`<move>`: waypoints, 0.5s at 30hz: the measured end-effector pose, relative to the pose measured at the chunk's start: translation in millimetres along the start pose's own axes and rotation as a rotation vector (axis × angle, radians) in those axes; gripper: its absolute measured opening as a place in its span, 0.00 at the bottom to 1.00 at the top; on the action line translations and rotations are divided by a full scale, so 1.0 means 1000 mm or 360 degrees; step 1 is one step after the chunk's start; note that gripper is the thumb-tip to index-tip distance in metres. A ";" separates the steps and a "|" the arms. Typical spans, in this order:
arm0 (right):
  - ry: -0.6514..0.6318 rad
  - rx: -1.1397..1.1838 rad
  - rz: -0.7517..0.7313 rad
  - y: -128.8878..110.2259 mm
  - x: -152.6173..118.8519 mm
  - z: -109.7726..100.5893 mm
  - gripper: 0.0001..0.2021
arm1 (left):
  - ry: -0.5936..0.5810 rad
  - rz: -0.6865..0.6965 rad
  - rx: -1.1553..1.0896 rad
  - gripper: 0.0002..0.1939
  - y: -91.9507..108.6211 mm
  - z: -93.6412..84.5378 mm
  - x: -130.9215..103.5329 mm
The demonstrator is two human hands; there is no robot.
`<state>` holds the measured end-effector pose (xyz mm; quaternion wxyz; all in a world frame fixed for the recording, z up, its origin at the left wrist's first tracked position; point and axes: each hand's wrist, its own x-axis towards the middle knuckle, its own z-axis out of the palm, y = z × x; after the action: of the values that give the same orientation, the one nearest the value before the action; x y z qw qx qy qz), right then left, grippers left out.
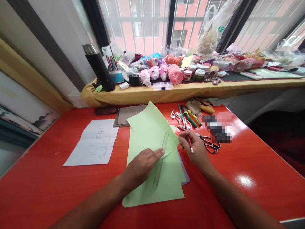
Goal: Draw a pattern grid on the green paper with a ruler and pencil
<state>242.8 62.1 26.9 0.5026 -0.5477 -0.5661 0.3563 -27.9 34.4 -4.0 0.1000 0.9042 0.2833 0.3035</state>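
Light green paper (140,171) lies on the red table, its upper sheet partly lifted at the corners. Across it rests a clear ruler (158,171), with the fingers of my left hand (144,162) closed over its middle. Just right of the paper's edge, my right hand (194,148) grips a red pencil (190,143), its white eraser end pointing toward me. Whether the right fingertips also touch the paper is hard to see. A lilac sheet (183,168) peeks out from underneath.
White paper with drawn lines (90,143) lies left. Behind my right hand are scissors (211,144), pliers (194,118) and leather scraps (194,106). A brown pad (130,114) sits behind the green paper. A black thermos (100,70) and several jars line the windowsill.
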 end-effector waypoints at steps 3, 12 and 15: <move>-0.0021 -0.0028 0.0013 -0.002 -0.002 -0.003 0.10 | 0.0075 -0.0071 0.0006 0.35 -0.003 -0.011 -0.004; -0.0164 -0.0147 0.0033 0.002 -0.016 -0.013 0.11 | 0.0191 -0.0484 -0.0034 0.28 -0.004 -0.031 -0.033; -0.0183 -0.0236 0.0028 0.005 -0.022 -0.018 0.10 | 0.0190 -0.0559 -0.0071 0.26 -0.006 -0.031 -0.039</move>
<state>258.8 38.8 22.2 0.4243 -0.5671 -0.6138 0.3487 -74.9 16.8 -0.6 0.1544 0.8187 0.4356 0.3408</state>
